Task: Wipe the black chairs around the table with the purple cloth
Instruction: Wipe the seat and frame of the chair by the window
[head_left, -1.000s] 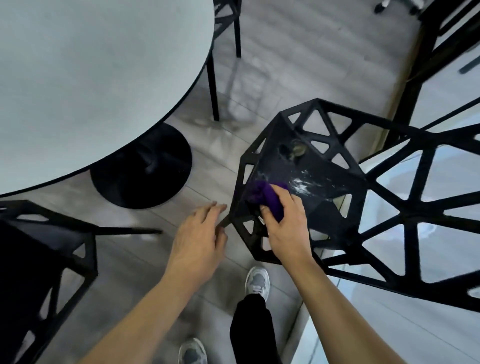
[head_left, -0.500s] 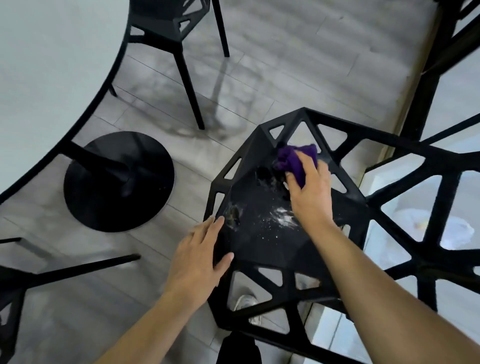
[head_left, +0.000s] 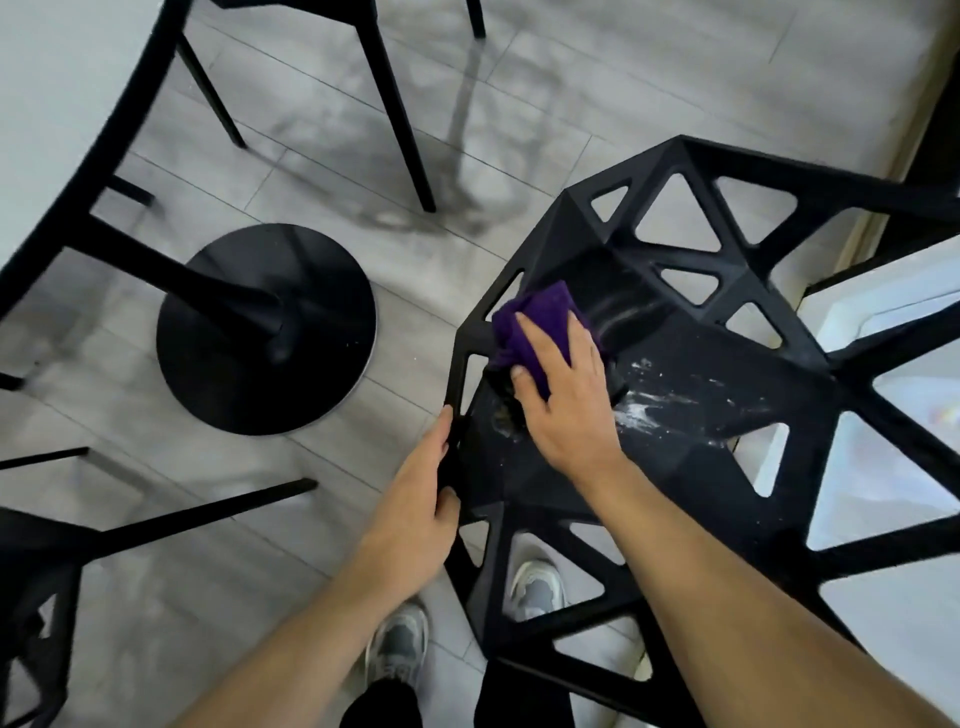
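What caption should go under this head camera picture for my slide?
Right hand presses purple cloth on black chair seat; left hand grips its edge.

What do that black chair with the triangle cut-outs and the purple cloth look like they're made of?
The black chair: probably moulded plastic or coated metal; one-piece faceted frame, dull sheen, white smears on the seat. The purple cloth: soft napped fabric, perhaps microfibre; fuzzy matt surface, bunching in folds under the right hand pressing it.
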